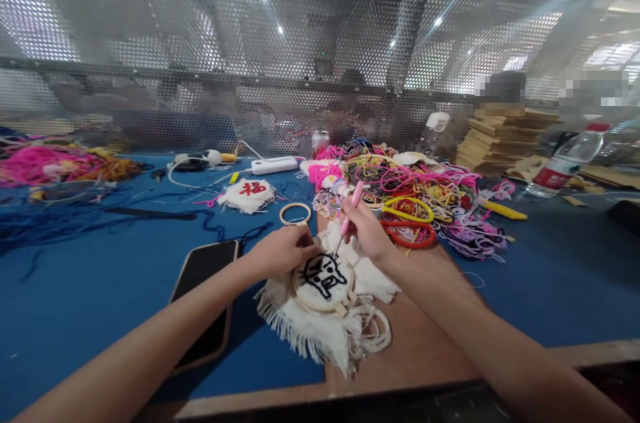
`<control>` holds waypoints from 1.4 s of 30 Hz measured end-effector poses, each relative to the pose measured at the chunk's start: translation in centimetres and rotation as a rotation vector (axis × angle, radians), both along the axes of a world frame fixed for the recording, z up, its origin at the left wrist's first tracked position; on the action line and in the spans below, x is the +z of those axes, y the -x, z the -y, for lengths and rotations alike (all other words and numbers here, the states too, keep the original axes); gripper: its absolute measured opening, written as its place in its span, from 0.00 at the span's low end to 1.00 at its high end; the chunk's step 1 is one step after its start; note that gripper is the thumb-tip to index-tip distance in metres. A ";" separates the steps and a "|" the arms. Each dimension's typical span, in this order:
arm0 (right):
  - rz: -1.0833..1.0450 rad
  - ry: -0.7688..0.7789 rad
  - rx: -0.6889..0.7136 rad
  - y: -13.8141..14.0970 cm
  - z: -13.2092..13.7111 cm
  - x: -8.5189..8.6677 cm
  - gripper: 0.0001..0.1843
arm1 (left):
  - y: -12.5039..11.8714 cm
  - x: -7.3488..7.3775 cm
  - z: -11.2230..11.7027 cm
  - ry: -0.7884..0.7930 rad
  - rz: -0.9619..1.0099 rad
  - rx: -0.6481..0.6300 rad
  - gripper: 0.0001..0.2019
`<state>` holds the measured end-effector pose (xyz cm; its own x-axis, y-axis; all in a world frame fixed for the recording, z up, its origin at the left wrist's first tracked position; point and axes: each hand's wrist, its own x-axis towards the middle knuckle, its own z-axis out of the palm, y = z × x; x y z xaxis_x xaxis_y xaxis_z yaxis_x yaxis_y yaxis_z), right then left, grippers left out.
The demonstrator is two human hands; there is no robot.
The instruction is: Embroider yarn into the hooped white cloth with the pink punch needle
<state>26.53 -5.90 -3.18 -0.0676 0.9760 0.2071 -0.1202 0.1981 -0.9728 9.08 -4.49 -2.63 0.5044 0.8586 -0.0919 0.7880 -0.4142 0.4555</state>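
A small wooden embroidery hoop [324, 281] holds white fringed cloth [325, 333] with a black stitched figure on it, lying at the near middle of the table. My left hand [283, 249] grips the hoop's far left rim, fingers curled. My right hand [365, 226] is closed on a pink punch needle [351, 206], whose metal tip touches the cloth at the top of the figure.
A dark phone [203, 299] lies left of the hoop. Behind are an empty hoop ring [295, 213], a white cloth with a red character [249, 195], a heap of coloured yarn [415, 193], scissors with yellow and orange handles, a water bottle [565, 163], stacked cardboard and a perforated metal screen.
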 end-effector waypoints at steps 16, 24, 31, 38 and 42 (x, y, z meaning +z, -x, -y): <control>0.097 -0.088 -0.109 -0.3 0.0 0.6 0.15 | -0.5 0.0 1.4 -0.085 -0.140 -0.048 0.16; 0.131 -0.165 -0.147 -0.3 0.5 1.1 0.14 | -0.9 0.0 2.6 -0.242 -0.293 -0.054 0.18; 0.086 0.156 -0.030 0.0 1.6 -1.8 0.20 | -0.9 -0.5 2.6 -0.242 -0.272 -0.015 0.20; 0.061 0.176 -0.019 -0.8 1.4 -0.9 0.19 | -0.5 -0.3 2.0 -0.163 -0.190 -0.053 0.23; 0.087 0.038 -0.004 -1.5 1.6 -0.4 0.18 | -0.9 0.8 2.0 0.111 0.051 -0.077 0.24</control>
